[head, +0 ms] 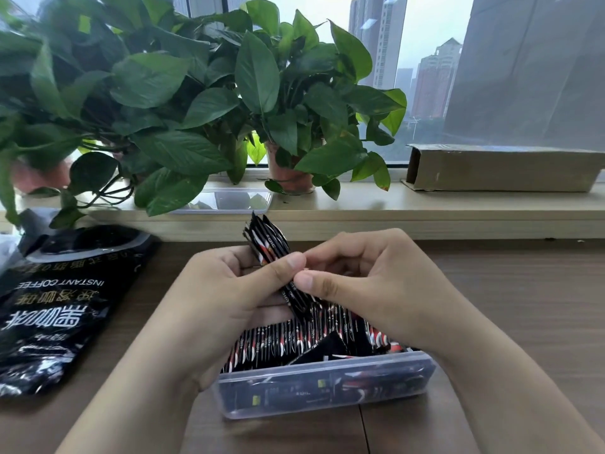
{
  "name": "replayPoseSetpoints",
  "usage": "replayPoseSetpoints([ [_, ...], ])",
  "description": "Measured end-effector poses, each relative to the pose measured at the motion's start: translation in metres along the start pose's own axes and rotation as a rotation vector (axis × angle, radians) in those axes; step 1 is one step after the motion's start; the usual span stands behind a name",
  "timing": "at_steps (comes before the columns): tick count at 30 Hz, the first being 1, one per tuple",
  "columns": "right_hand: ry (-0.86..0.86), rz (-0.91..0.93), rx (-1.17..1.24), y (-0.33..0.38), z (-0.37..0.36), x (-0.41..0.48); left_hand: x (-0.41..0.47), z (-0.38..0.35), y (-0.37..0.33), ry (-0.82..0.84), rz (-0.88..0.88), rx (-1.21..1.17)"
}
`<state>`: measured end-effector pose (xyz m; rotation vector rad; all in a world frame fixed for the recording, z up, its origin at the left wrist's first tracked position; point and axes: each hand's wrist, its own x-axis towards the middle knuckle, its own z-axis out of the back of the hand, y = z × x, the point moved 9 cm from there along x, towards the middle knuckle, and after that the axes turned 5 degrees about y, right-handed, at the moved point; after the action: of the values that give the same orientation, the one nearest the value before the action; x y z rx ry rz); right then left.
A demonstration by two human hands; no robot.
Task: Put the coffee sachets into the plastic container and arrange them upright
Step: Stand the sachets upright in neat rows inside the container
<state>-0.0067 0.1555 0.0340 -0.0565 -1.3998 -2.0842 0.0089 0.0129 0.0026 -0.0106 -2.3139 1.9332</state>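
Bundle of coffee sachets [266,245], black foil with red and white print and crimped ends, is held above the far side of the plastic container [327,386], tilted with its upper ends leaning away from the person. The left hand [226,290] grips the bundle, fingers curled behind it and thumb pressed across its front. The right hand [370,283] pinches the same bundle lower down between thumb and forefinger. The two thumb tips lie just beside each other.

The container is clear, rectangular and round-cornered, and sits on the table between the forearms. Inside it, packed sachets [278,344] stand on edge in a tight row along the far side. Others against the near wall and toward the right end lie flat or slanted.

The wooden table [507,290] is brown with a visible grain and a seam running under the container. A glossy black instant coffee bag [59,306], crumpled and open at its top, lies flat to the left, well apart from the container.

Behind the table runs a pale windowsill [425,204]. It carries broad-leaved potted plants [255,93], a clear plastic lid [229,199] and a long cardboard box [501,168] lying on its side. High-rise buildings [432,83] show through the window under a grey sky.
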Motion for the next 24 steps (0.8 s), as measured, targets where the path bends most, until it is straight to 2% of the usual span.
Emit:
replayPoseSetpoints([
  [6, 0.101, -0.133, 0.03, -0.013, -0.001, -0.003, 0.001, -0.005, 0.007, 0.073, 0.046, 0.115],
  [11, 0.054, -0.156, -0.063, -0.009, 0.006, -0.005, 0.0, -0.011, 0.006, 0.091, 0.026, 0.109],
  [16, -0.187, -0.212, -0.136, -0.009, 0.048, -0.01, 0.003, 0.002, -0.001, -0.07, -0.041, 0.111],
  [20, -0.103, -0.229, -0.147, -0.009, 0.023, -0.006, 0.006, 0.001, 0.009, -0.16, -0.042, 0.21],
  [22, -0.14, -0.231, -0.173, -0.011, 0.021, -0.004, 0.008, 0.004, 0.01, -0.198, -0.057, 0.318],
  [24, -0.151, -0.221, -0.179, -0.01, 0.023, -0.004, 0.008, 0.006, 0.009, -0.188, -0.056, 0.291],
])
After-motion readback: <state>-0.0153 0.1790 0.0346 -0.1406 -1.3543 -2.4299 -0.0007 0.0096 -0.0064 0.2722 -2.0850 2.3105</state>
